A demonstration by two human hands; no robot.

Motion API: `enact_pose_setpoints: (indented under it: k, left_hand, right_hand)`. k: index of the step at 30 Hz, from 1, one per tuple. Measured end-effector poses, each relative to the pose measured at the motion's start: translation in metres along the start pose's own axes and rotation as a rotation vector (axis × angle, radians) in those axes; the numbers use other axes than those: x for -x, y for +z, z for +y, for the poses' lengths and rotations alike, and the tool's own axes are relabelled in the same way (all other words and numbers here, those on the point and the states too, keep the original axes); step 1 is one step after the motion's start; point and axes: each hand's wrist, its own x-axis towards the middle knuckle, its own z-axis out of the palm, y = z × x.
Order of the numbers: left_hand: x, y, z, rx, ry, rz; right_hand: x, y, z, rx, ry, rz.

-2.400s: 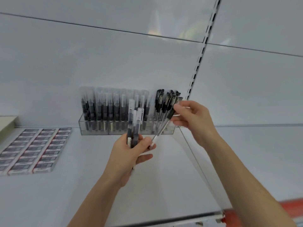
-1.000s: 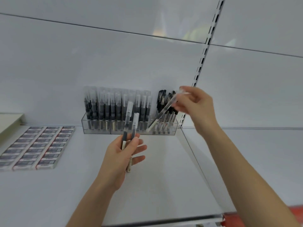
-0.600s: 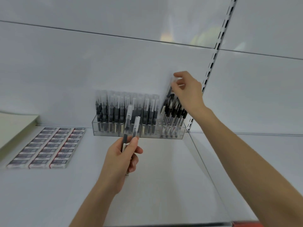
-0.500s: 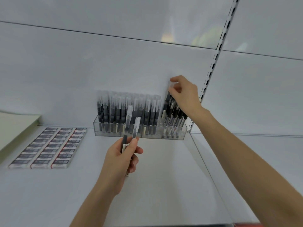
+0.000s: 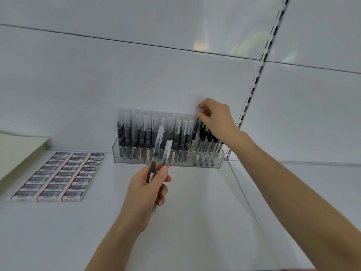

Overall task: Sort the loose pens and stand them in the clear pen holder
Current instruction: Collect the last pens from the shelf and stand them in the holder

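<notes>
A clear pen holder (image 5: 136,160) stands against the white back wall of the shelf, filled with several upright capped pens (image 5: 142,130) and, at its right end, black clip pens (image 5: 207,137). My right hand (image 5: 216,116) is above the holder's right part, pinching the top of a pen with a frosted cap (image 5: 197,124) that stands upright among the others. My left hand (image 5: 146,190) is in front of the holder, shut on two loose pens (image 5: 163,151) with frosted caps pointing up.
Rows of small boxed erasers (image 5: 60,177) lie on the white shelf (image 5: 195,222) at the left. A pale green board (image 5: 17,147) leans at the far left. A slotted metal upright (image 5: 256,83) runs up the wall right of the holder.
My right hand carried one pen from my left hand up to the holder and has lowered it upright into the right part. My left hand holds the other two pens almost still.
</notes>
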Motion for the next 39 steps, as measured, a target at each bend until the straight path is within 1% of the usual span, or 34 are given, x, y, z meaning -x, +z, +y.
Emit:
enact_pose_setpoints:
  k: [2, 5, 8, 15, 19, 21, 24, 28, 30, 31, 33, 34, 35, 36, 37, 39]
  left_hand:
    - [0.000, 0.000, 0.000, 0.004, -0.001, 0.001]
    - [0.000, -0.001, 0.000, 0.002, -0.004, 0.003]
    - [0.000, 0.000, 0.000, 0.006, -0.001, 0.004]
    - [0.001, 0.005, 0.002, 0.045, 0.006, -0.029]
    - [0.002, 0.007, 0.003, 0.067, -0.006, -0.037]
    - [0.003, 0.006, 0.003, 0.072, -0.010, -0.034]
    - [0.003, 0.004, 0.003, 0.071, -0.010, -0.023]
    - [0.003, 0.003, 0.001, 0.066, -0.015, -0.014]
    - [0.004, 0.003, 0.001, 0.068, -0.012, -0.012]
    - [0.005, 0.003, 0.002, 0.068, -0.008, -0.010]
    - [0.005, 0.004, 0.004, 0.062, -0.001, -0.009]
    - [0.005, 0.004, 0.004, 0.060, 0.002, -0.012]
    - [0.005, 0.005, 0.005, 0.058, 0.005, -0.017]
    - [0.005, 0.006, 0.005, 0.058, 0.009, -0.023]
    - [0.006, 0.008, 0.005, 0.055, 0.012, -0.032]
    - [0.006, 0.012, 0.005, 0.049, 0.014, -0.060]
  right_hand:
    - [0.000, 0.001, -0.001, 0.023, -0.013, -0.009]
    - [-0.001, 0.004, -0.001, 0.146, -0.061, -0.048]
    - [-0.004, 0.003, -0.001, 0.199, -0.084, -0.080]
    - [-0.002, -0.004, -0.001, 0.194, -0.070, -0.078]
    - [-0.008, -0.010, -0.004, 0.121, 0.015, -0.094]
    - [-0.010, -0.012, -0.002, 0.130, 0.045, -0.118]
    - [-0.007, -0.008, 0.000, 0.177, 0.039, -0.151]
    - [0.000, 0.001, 0.000, 0.187, 0.001, -0.139]
    - [0.006, 0.000, 0.001, 0.119, -0.001, -0.108]
    - [0.010, -0.003, 0.000, 0.083, -0.001, -0.063]
    - [0.022, -0.010, -0.005, -0.013, 0.031, 0.104]
    - [0.031, -0.013, -0.010, -0.105, 0.060, 0.186]
    - [0.039, -0.016, -0.016, -0.220, 0.101, 0.224]
    - [0.048, -0.018, -0.021, -0.339, 0.143, 0.202]
    - [0.056, -0.019, -0.028, -0.445, 0.182, 0.114]
    - [0.073, -0.018, -0.039, -0.590, 0.234, -0.127]
